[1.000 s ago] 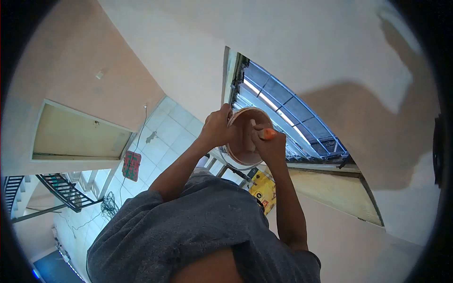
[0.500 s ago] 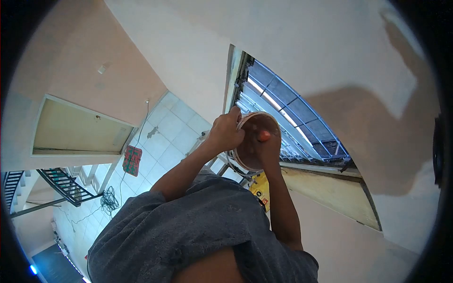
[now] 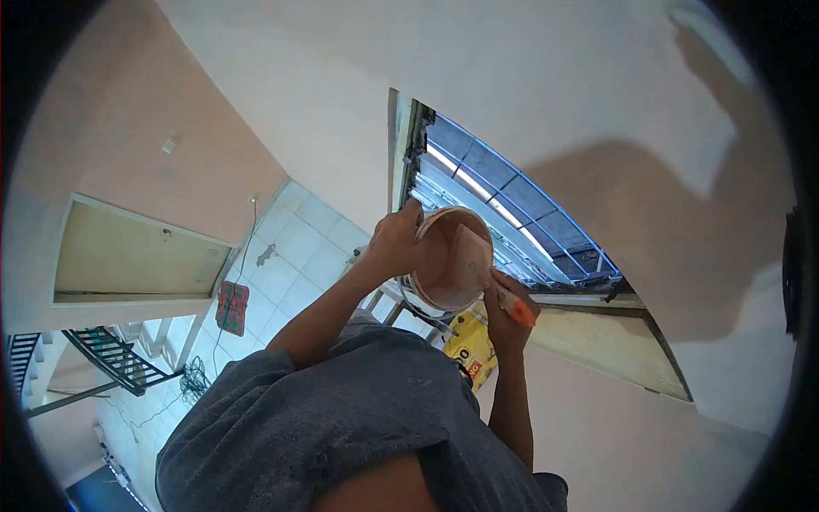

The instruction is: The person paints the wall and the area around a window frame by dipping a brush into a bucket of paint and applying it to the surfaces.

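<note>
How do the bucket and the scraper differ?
The bucket is round and hollow; the scraper has a flat blade. The left hand grips the bucket at its rim, while the right hand holds the scraper by its orange handle. Both look smeared with pinkish paste.

Right hand (image 3: 508,322) drawn back from inside the bucket (image 3: 437,277), orange-handled scraper (image 3: 471,263) now showing its broad blade

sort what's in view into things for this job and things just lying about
For the job:
- bucket, in the left hand
- orange-handled scraper, in the right hand
- yellow printed package, possibly

Apparently just lying about:
- tangled cable on the floor tiles
- red-and-green mat on the tiles
</note>
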`<state>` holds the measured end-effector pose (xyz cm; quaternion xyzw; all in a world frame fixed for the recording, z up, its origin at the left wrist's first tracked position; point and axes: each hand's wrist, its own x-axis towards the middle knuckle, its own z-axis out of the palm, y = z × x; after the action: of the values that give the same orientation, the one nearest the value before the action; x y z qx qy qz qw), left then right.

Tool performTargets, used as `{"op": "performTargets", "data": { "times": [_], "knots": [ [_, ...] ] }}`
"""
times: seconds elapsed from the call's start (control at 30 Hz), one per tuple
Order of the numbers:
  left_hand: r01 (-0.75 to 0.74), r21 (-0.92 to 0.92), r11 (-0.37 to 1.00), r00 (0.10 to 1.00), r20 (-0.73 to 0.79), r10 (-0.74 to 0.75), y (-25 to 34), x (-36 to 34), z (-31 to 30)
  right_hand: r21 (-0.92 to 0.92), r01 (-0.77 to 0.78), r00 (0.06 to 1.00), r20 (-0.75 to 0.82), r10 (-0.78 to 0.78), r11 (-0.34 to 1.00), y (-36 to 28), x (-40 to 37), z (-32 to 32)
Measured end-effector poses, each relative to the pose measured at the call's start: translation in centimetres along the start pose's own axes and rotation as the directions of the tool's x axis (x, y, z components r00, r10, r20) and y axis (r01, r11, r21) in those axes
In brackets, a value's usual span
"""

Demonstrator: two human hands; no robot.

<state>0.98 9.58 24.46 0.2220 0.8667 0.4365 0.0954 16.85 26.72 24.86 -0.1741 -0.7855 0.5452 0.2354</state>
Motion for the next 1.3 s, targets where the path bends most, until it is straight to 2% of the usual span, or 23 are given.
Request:
{"op": "performTargets", "data": {
  "times": [0.03, 0.07, 0.13, 0.17, 0.23, 0.27, 0.3, 0.37, 0.4, 0.5, 0.53, 0.6, 0.7, 0.83, 0.93, 1.0, 1.03, 1.07, 1.13, 1.2, 1.23, 1.27, 1.3],
  "knots": [
    [-0.003, 0.000, 1.000, 1.000, 0.000, 0.003, 0.1, -0.1, 0.0, -0.076, 0.099, 0.995, 0.018, -0.098, 0.992, -0.2, -0.2, -0.1],
    [-0.011, 0.006, 1.000, 1.000, 0.002, 0.011, 0.2, 0.0, 0.1, -0.077, 0.100, 0.995, 0.013, -0.099, 0.992, -0.2, -0.3, -0.2],
    [-0.025, 0.010, 1.000, 1.000, 0.011, 0.025, 0.4, 0.0, 0.4, -0.124, -0.033, 0.993, 0.112, 0.047, 0.992, 0.1, -0.6, -0.6],
    [-0.031, 0.011, 0.999, 0.999, 0.027, 0.031, 0.5, 0.0, 0.7, -0.125, -0.035, 0.993, 0.105, 0.048, 0.992, 0.4, -0.9, -0.8],
    [-0.042, 0.011, 0.999, 0.998, 0.042, 0.042, 0.7, 0.0, 0.9, 0.045, -0.140, 0.989, 0.048, 0.138, 0.989, 1.6, -1.4, -1.0],
    [-0.015, -0.005, 1.000, 0.999, 0.033, 0.016, 0.8, 0.0, 1.0, 0.045, -0.136, 0.990, 0.043, 0.134, 0.990, 2.0, -1.7, -1.1],
    [0.008, -0.022, 1.000, 1.000, 0.022, -0.008, 0.9, 0.1, 1.0, 0.280, -0.271, 0.959, -0.004, 0.284, 0.921, 2.3, -1.9, -1.1],
    [-0.002, -0.042, 0.999, 0.999, 0.034, 0.004, 0.2, 0.4, 1.0, 0.506, -0.358, 0.906, -0.018, 0.424, 0.785, 3.9, -2.7, -1.3],
    [-0.007, -0.061, 0.998, 0.999, 0.048, 0.010, -0.3, 0.5, 1.1, 0.666, -0.364, 0.875, 0.005, 0.484, 0.651, 5.3, -3.2, -1.4],
    [0.045, -0.070, 0.997, 0.997, 0.067, -0.040, -0.8, 0.7, 1.4, 0.852, -0.318, 0.887, 0.113, 0.447, 0.415, 4.7, -3.5, -1.8],
    [0.101, -0.098, 0.990, 0.992, 0.082, -0.093, -0.9, 0.6, 1.6, 0.921, -0.238, 0.894, 0.083, 0.440, 0.309, 4.5, -3.8, -1.7],
    [0.113, -0.123, 0.986, 0.992, 0.075, -0.105, -1.0, 0.6, 1.9, 0.972, -0.125, 0.923, 0.041, 0.383, 0.197, 4.1, -3.3, -1.7],
    [0.096, -0.133, 0.986, 0.993, 0.077, -0.086, -0.5, 0.4, 1.5, 0.946, -0.030, 0.945, -0.079, 0.318, 0.323, 0.6, -1.1, -2.5],
    [0.078, -0.104, 0.992, 0.993, 0.097, -0.068, 0.0, 0.5, 1.2, 0.899, 0.200, 0.965, -0.249, 0.079, 0.390, -5.4, 3.9, -5.4],
    [0.075, -0.098, 0.992, 0.993, 0.098, -0.065, -0.1, 0.7, 1.2, 0.625, 0.504, 0.841, -0.513, -0.173, 0.596, -12.9, 8.1, -8.4],
    [0.056, -0.093, 0.994, 0.994, 0.097, -0.047, -0.3, 0.5, 1.2, 0.224, 0.675, 0.681, -0.557, -0.476, 0.703, -17.9, 10.9, -11.0],
    [0.049, -0.086, 0.995, 0.995, 0.091, -0.041, -0.4, 0.6, 1.2, -0.002, 0.746, 0.574, -0.506, -0.644, 0.666, -21.5, 12.0, -11.6],
    [0.071, -0.067, 0.995, 0.993, 0.104, -0.064, -0.6, 0.8, 1.2, -0.216, 0.795, 0.442, -0.434, -0.785, 0.567, -25.0, 13.1, -12.2],
    [0.064, -0.060, 0.996, 0.993, 0.100, -0.058, -1.0, 1.0, 1.5, -0.423, 0.818, 0.271, -0.317, -0.909, 0.391, -31.6, 15.0, -12.8],
    [0.074, -0.024, 0.997, 0.995, 0.062, -0.072, -1.5, 0.8, 1.7, -0.687, 0.726, -0.051, -0.012, -0.999, -0.029, -37.2, 17.1, -13.4],
    [0.002, -0.063, 0.998, 0.998, 0.059, 0.002, -1.6, 0.5, 1.3, -0.750, 0.615, -0.180, 0.169, -0.969, -0.245, -39.5, 17.8, -13.6],
    [0.060, -0.029, 0.998, 0.996, 0.061, -0.058, -1.3, 0.6, 1.3, -0.774, 0.572, -0.155, 0.223, -0.963, -0.271, -41.4, 18.2, -13.8],
    [0.015, -0.006, 1.000, 1.000, 0.021, -0.015, -2.3, 1.0, 2.2, -0.795, 0.529, -0.126, 0.273, -0.954, -0.297, -42.9, 18.5, -14.0]
  ]
}}
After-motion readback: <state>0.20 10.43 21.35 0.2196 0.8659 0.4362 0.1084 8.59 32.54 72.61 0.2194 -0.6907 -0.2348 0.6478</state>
